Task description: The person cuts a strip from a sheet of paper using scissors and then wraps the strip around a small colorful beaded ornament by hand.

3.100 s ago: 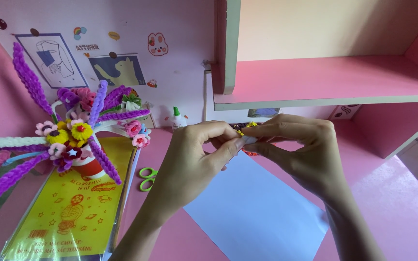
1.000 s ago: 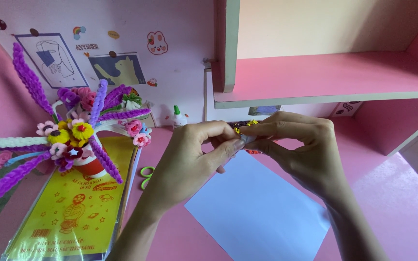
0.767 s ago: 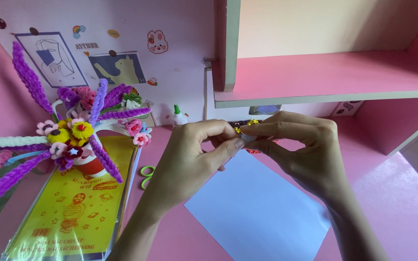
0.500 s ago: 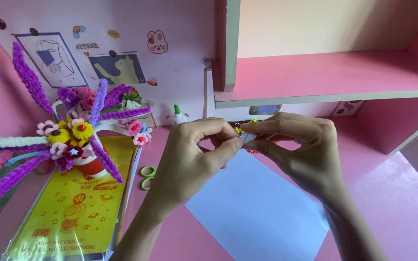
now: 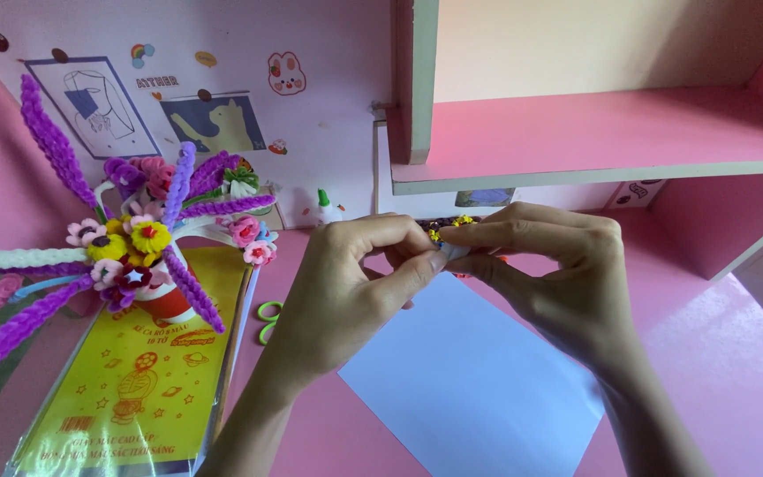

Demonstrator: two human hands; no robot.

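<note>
Above the blue paper [image 5: 474, 380], your left hand [image 5: 351, 296] and right hand [image 5: 549, 274] pinch one tiny white piece [image 5: 449, 253] (barely visible); loosened fingertips could drop it.

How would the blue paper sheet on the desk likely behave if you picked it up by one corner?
The blue sheet lies quite flat and looks thin, so it would probably droop and bend rather than stay stiff. It seems very light. On the smooth pink desk a push would likely slide it easily, and it may crease if gripped hard.
</note>
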